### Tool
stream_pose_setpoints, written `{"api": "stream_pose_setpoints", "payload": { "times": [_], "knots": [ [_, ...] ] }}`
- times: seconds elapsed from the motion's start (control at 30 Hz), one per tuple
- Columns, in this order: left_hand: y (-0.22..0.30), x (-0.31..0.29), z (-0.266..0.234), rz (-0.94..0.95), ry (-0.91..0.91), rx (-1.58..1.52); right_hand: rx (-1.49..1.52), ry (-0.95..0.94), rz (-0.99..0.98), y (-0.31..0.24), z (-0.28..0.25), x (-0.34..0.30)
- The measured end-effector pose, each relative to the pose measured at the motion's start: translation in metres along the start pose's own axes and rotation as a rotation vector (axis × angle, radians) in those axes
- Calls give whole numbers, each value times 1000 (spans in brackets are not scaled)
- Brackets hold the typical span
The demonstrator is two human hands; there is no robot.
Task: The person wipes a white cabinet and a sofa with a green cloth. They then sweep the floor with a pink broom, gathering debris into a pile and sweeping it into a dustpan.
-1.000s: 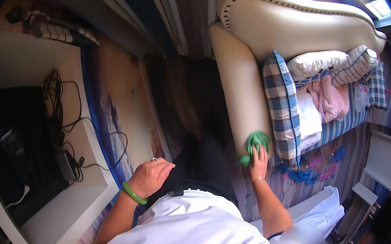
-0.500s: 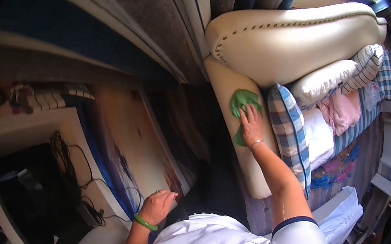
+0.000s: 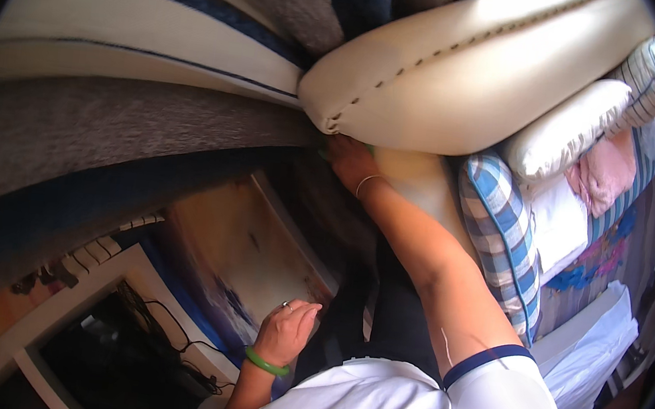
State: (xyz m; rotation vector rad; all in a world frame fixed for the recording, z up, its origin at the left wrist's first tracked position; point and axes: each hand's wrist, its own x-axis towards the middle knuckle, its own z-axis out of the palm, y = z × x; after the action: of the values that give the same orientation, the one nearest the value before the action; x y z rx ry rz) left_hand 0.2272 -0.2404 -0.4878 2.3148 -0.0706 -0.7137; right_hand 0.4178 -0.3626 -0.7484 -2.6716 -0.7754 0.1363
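the right hand (image 3: 349,158) fingers and green cloth (image 3: 322,154) are mostly hidden under the cream headboard (image 3: 470,83).

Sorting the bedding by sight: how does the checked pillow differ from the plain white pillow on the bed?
The checked pillow has a blue-and-white plaid cover; the white pillow is plain. The checked pillow lies nearer the person's right arm, along the bed's edge; the white pillow lies farther off, against the cream padded headboard. Both are soft and lie on the bed.
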Motion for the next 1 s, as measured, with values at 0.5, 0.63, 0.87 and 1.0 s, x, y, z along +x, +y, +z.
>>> {"api": "stream_pose_setpoints", "payload": {
  "times": [0.5,0.63,0.87,1.0],
  "knots": [
    [12,42,-49,318,-110,130,-101,97,946,-58,-70,-438],
    [4,32,-39,346,-188,206,-75,308,724,-33,-57,-338],
    [4,20,-16,331,-282,206,93,151,1066,63,-35,-113],
    [4,25,-16,275,-291,227,238,235,916,56,-48,-128]
  ]
}}
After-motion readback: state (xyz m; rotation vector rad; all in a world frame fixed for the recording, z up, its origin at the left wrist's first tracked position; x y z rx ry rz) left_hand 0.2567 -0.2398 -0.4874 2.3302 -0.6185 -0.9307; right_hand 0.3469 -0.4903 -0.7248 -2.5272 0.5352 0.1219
